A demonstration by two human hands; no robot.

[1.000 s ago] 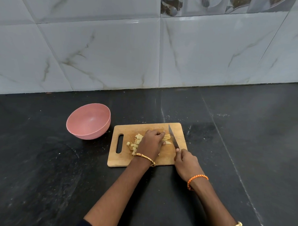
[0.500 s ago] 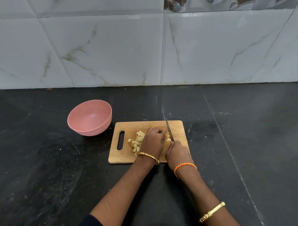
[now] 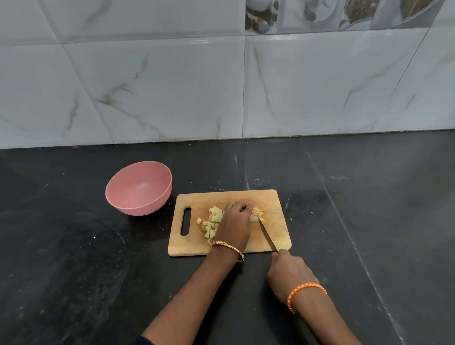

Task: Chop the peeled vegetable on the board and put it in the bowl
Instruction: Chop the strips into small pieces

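The wooden board (image 3: pixel 277 200) lies mid-counter, pink bowl (image 3: pixel 139 188) just left; open counter (image 3: pixel 375 218) right. Left hand (image 3: pixel 236 225) curls over the vegetable (image 3: pixel 257 212); chopped pieces (image 3: pixel 211 221) beside. Right hand (image 3: pixel 288 274), gripping the knife (image 3: pixel 267 236), has drawn back off the board's near edge

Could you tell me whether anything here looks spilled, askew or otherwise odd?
Nothing stands out. The cut pieces are all on the board, the bowl sits upright, and pale specks dot the counter near the board.
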